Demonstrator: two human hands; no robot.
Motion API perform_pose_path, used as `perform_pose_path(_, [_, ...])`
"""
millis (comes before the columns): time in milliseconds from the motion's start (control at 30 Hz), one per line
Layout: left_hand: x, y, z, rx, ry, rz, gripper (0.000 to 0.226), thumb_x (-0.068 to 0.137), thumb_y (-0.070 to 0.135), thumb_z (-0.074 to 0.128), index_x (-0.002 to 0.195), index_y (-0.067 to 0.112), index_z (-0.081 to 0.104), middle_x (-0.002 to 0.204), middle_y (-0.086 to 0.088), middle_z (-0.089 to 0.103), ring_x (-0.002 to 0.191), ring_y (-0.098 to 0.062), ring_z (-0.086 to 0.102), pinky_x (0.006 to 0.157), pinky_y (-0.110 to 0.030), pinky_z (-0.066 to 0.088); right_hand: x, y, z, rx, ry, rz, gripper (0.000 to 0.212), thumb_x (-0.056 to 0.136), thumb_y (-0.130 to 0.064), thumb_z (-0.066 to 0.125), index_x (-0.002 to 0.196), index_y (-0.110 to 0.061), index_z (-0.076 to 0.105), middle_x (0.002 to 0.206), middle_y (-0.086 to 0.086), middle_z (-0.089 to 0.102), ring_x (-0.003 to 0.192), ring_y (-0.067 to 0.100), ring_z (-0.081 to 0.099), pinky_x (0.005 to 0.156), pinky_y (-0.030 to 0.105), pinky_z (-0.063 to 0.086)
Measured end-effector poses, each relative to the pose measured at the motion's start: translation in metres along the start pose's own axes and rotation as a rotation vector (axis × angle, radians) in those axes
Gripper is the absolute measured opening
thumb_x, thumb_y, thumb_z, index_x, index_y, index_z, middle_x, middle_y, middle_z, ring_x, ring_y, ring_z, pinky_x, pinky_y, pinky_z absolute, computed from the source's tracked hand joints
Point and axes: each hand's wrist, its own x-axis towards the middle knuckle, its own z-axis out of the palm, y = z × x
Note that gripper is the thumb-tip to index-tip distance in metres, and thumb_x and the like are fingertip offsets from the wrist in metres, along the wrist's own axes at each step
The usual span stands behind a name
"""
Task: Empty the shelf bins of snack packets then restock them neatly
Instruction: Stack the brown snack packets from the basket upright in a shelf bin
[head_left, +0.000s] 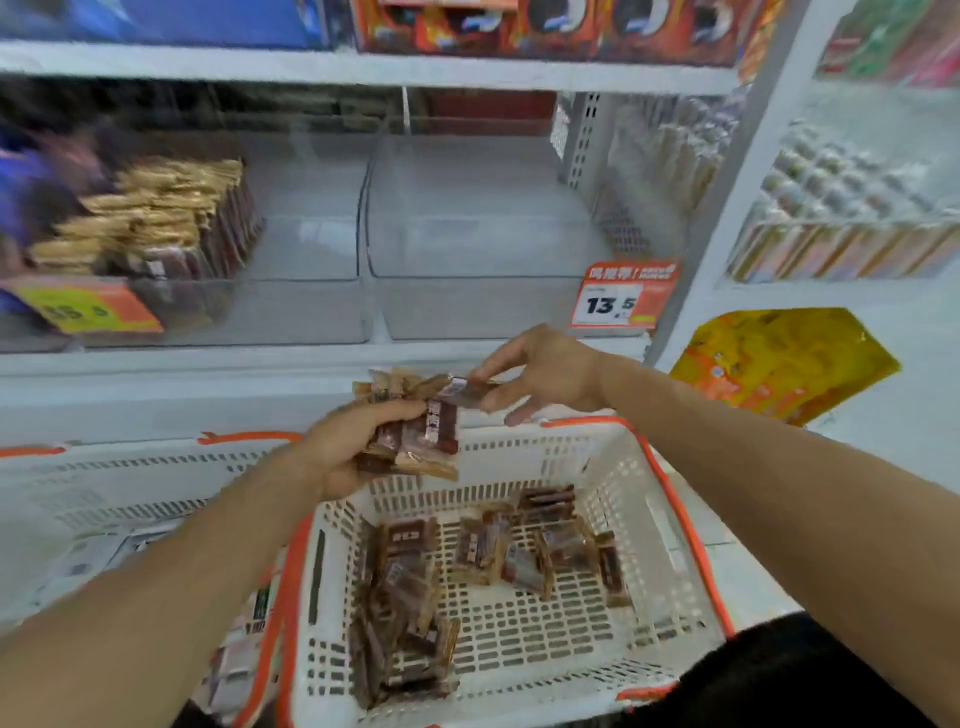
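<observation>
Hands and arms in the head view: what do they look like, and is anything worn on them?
Both forearms are bare as far as the frame shows: no sleeves in view. The left hand and right hand wear no gloves, and no watch, bracelet or ring can be made out, though the picture is soft. A dark garment shows at the lower right, under the right arm.

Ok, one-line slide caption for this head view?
Left hand grips stacked snack packets, right hand pinching one, above white basket, below empty clear bin.
</observation>
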Motion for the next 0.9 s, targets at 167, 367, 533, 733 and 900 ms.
perform_pose_path(167, [-0.045, 0.092, -0.012, 0.089, -0.139, 0.134, 0.043, 0.082, 0.026, 0.07, 0.12, 0.008, 0.07, 0.103, -0.018, 0.074, 0.074, -0.027, 0.073, 0.065, -0.037, 0.061, -0.039, -0.04, -0.01, 0.043, 0.296, -0.416, 0.035, 0.072, 0.013, 0.081, 0.098, -0.011, 0.078, 0.116, 0.01, 0.071, 0.099, 0.015, 0.071, 0.088, 0.025, 0.057])
perform_pose_path(367, [-0.072, 0.077, -0.006, -0.004, -0.123, 0.193, 0.033, 0.082, 0.017, 0.067, 0.112, 0.006, 0.074, 0.111, -0.022, 0.073, 0.082, -0.033, 0.075, 0.064, -0.037, 0.062, -0.065, -0.036, 0.005, 0.065, 0.134, -0.545, 0.028, 0.086, 0.007, 0.072, 0.112, -0.004, 0.076, 0.146, -0.004, 0.051, 0.132, 0.002, 0.052, 0.102, 0.025, 0.05])
perform_pose_path(533, [-0.069, 0.087, 0.002, 0.003, -0.112, 0.335, 0.016, 0.079, 0.012, 0.07, 0.092, 0.011, 0.08, 0.095, -0.015, 0.075, 0.077, -0.024, 0.073, 0.068, -0.032, 0.061, -0.057, -0.042, 0.018, 0.201, 0.34, -0.52, 0.044, 0.062, -0.017, 0.087, 0.104, -0.011, 0.075, 0.132, -0.002, 0.063, 0.114, 0.015, 0.068, 0.092, 0.038, 0.059])
perform_pose_path(733, [-0.061, 0.083, 0.008, 0.048, -0.06, 0.366, 0.032, 0.075, 0.016, 0.073, 0.105, 0.007, 0.076, 0.101, -0.021, 0.075, 0.081, -0.028, 0.074, 0.069, -0.035, 0.061, -0.049, -0.048, 0.014, 0.408, 0.319, -0.23, 0.082, 0.05, -0.006, 0.095, 0.123, -0.012, 0.06, 0.118, 0.005, 0.071, 0.097, 0.024, 0.074, 0.089, 0.039, 0.059])
perform_pose_path(900, [-0.058, 0.079, 0.01, 0.018, 0.028, 0.334, 0.049, 0.067, 0.022, 0.079, 0.11, -0.003, 0.072, 0.11, -0.03, 0.07, 0.093, -0.039, 0.069, 0.09, -0.047, 0.054, -0.05, -0.041, 0.021, 0.691, 0.141, -0.033, 0.044, 0.075, 0.014, 0.073, 0.117, 0.007, 0.063, 0.098, 0.013, 0.076, 0.091, 0.024, 0.074, 0.083, 0.029, 0.06])
